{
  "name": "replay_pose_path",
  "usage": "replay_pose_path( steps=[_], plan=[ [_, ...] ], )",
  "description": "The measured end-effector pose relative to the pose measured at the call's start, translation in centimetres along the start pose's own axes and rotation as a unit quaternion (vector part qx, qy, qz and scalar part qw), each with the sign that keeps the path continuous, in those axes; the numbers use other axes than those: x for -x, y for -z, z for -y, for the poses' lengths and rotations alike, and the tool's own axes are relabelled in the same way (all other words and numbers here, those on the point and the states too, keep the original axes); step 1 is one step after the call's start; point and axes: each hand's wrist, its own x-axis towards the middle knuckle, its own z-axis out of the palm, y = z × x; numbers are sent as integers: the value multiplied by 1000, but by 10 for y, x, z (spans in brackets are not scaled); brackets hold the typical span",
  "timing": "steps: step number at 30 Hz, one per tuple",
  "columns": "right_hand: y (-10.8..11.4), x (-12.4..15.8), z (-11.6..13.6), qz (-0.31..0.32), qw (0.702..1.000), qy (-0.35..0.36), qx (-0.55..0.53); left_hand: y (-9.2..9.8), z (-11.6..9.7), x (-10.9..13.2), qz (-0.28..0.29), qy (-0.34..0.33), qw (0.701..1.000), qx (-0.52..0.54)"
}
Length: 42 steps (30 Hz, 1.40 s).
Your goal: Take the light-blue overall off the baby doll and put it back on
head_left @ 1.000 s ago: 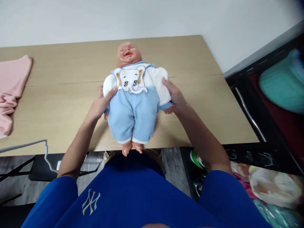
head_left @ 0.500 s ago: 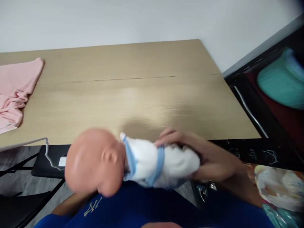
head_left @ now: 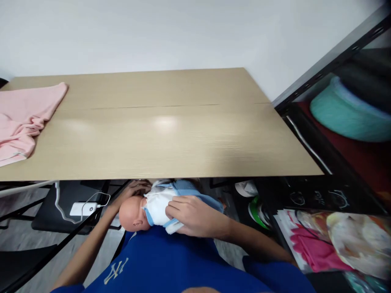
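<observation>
A baby doll (head_left: 133, 212) with a bald head lies on its side against my lap, below the table's front edge. It wears a white garment (head_left: 157, 206) with blue trim, and blue cloth (head_left: 195, 189) covers its lower part. My right hand (head_left: 197, 215) is closed over the doll's clothing at the middle of its body, fingers bent. Beyond the doll's head, my left hand (head_left: 134, 190) rests against its upper body with curled fingers. The doll and the table edge partly hide that hand.
A wooden table (head_left: 152, 142) spans the view, with a pink cloth (head_left: 27, 110) at its left. A white power bank (head_left: 84, 209) lies on a black chair (head_left: 58, 224). At right are a black oven (head_left: 305, 195), a teal basket (head_left: 345, 114) and pink fabric (head_left: 317, 252).
The doll has come down and away from my face, from over the table's edge to my lap below it. My right hand has moved left and down with it; my left hand now shows.
</observation>
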Motion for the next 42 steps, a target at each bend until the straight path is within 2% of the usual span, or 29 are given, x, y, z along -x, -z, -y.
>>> replay_pose_path(
  steps=[2, 3, 4, 6, 8, 11, 14, 16, 19, 23, 26, 30, 33, 35, 36, 38, 42],
  plan=[
    [-1, 3, 1, -11, 998, -17, 58, 16, 17, 7, -20, 44, 998, 28],
    [-2, 5, 1, -15, 997, -21, 77, 23, 19, 12, -33, 65, 997, 41],
    [-3, 6, 1, -17, 996, -19, 87, 28, 15, 17, -44, 78, 995, 48],
    [-6, 7, 1, -19, 996, 7, 85, 29, -6, 24, -25, 48, 998, 45],
    [-9, 8, 0, -21, 996, 39, 71, 18, -41, 26, 10, -35, 999, 36],
    [-15, 12, -2, -46, 994, 68, 68, -14, -91, 18, 64, -167, 984, 17],
    [-22, 19, -4, -86, 986, 110, 91, -43, -113, 1, 88, -237, 965, -62],
    [-27, 26, -3, -109, 981, 125, 102, -50, -112, -9, 89, -253, 960, -79],
    [-33, 42, 1, -126, 983, 100, 94, -45, -98, -18, 92, -255, 962, -42],
    [-38, 68, 8, -107, 987, 99, 61, -29, -74, -22, 51, -199, 977, 53],
    [-45, 82, 2, -128, 988, 69, 56, -20, -59, -20, 40, -153, 978, 139],
    [-64, 90, -17, -214, 975, 53, -33, -13, -47, -13, 79, -141, 965, 208],
    [-77, 90, -31, -318, 936, 26, -149, -8, -46, -6, 118, -166, 959, 198],
    [-81, 87, -40, -353, 907, -6, -231, -4, -48, -3, 147, -187, 951, 197],
    [-81, 84, -44, -345, 898, -18, -272, -2, -50, -1, 158, -185, 948, 204],
    [-77, 77, -54, -292, 893, -46, -340, 1, -54, 0, 152, -139, 957, 206],
    [-62, 52, -75, -161, 905, -136, -371, 1, -59, -4, 47, 3, 996, 79]
  ],
)
